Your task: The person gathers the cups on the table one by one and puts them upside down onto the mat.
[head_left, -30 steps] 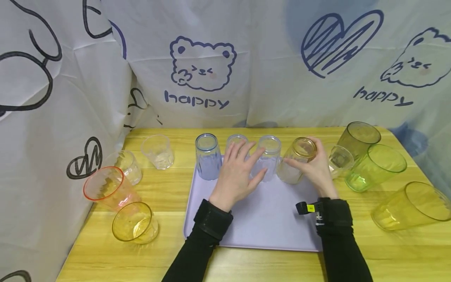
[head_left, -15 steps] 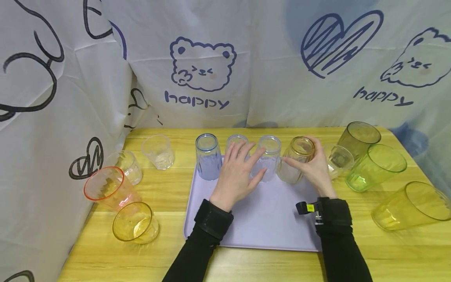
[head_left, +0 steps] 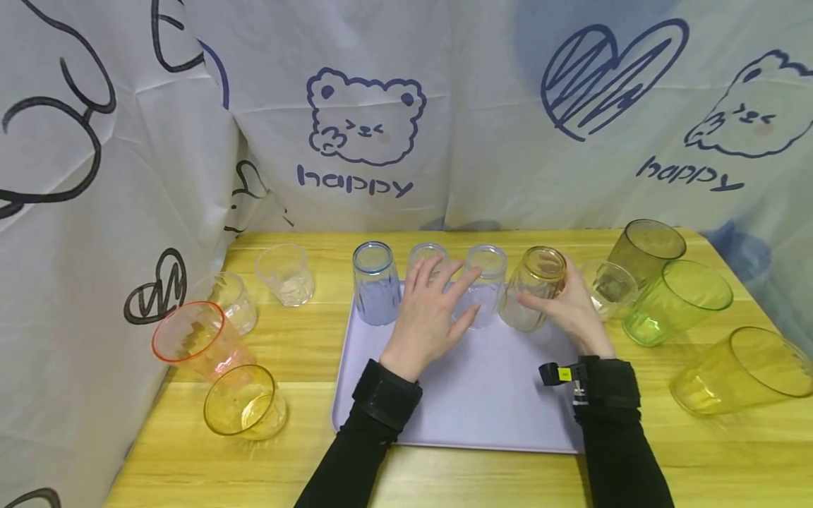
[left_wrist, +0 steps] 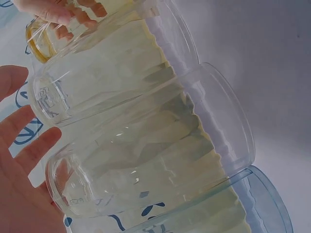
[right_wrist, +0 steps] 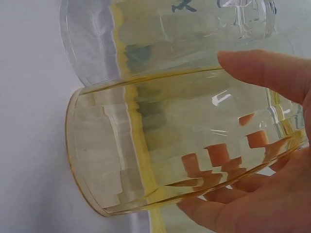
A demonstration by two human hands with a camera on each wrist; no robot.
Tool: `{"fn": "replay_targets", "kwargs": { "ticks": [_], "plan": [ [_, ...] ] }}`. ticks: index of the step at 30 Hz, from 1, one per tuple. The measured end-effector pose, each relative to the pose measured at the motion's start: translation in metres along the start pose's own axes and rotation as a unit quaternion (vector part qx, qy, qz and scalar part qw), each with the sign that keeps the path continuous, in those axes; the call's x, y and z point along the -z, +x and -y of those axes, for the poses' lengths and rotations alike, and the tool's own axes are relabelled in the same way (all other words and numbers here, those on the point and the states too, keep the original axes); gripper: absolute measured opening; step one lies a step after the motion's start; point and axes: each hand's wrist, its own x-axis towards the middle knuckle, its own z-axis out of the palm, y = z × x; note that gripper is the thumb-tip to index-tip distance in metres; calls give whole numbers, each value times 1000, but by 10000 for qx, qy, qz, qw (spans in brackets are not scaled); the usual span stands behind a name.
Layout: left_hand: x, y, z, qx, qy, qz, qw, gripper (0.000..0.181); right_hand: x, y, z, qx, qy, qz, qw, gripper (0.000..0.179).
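Upside down in a row along the tray's (head_left: 483,402) far edge stand a blue-tinted glass (head_left: 376,289), two clear glasses (head_left: 485,293) and an amber-tinted glass (head_left: 530,296). My left hand (head_left: 422,317) is held with fingers spread over the two clear glasses, its fingertips near their raised bases in the left wrist view. My right hand (head_left: 574,310) holds the amber-tinted glass from its right side. The thumb lies along the near face, while the other fingers show through the glass (right_wrist: 165,145) behind it in the right wrist view.
Left of the tray stand two clear tumblers (head_left: 286,275), a red-rimmed pink tumbler (head_left: 197,342) and a yellow one (head_left: 248,402). To the right are a clear tumbler (head_left: 610,286), a grey (head_left: 648,247), a green (head_left: 679,300) and a yellow tumbler (head_left: 739,374). A printed curtain (head_left: 483,141) hangs behind the table.
The amber-tinted glass has shifted slightly left to stand closer to the clear glass. My right hand and its thumb have since moved a little back to the right. The left hand barely moves.
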Motion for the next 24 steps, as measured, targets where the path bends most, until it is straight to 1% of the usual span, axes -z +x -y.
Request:
{"fn": "replay_targets", "kwargs": {
  "ticks": [10, 16, 24],
  "plan": [
    [-1, 0, -3, 27, 22, 49, 10000, 51, 0, -2, -1, -83, -39, -156, 9998, 93],
    [-1, 0, -3, -1, 24, 59, 10000, 51, 2, -2, -2, -106, -170, -265, 9994, 93],
    [-1, 0, -3, 1, 6, 69, 10000, 51, 3, -2, -2, -105, -243, -243, 9994, 92]
  ]
}}
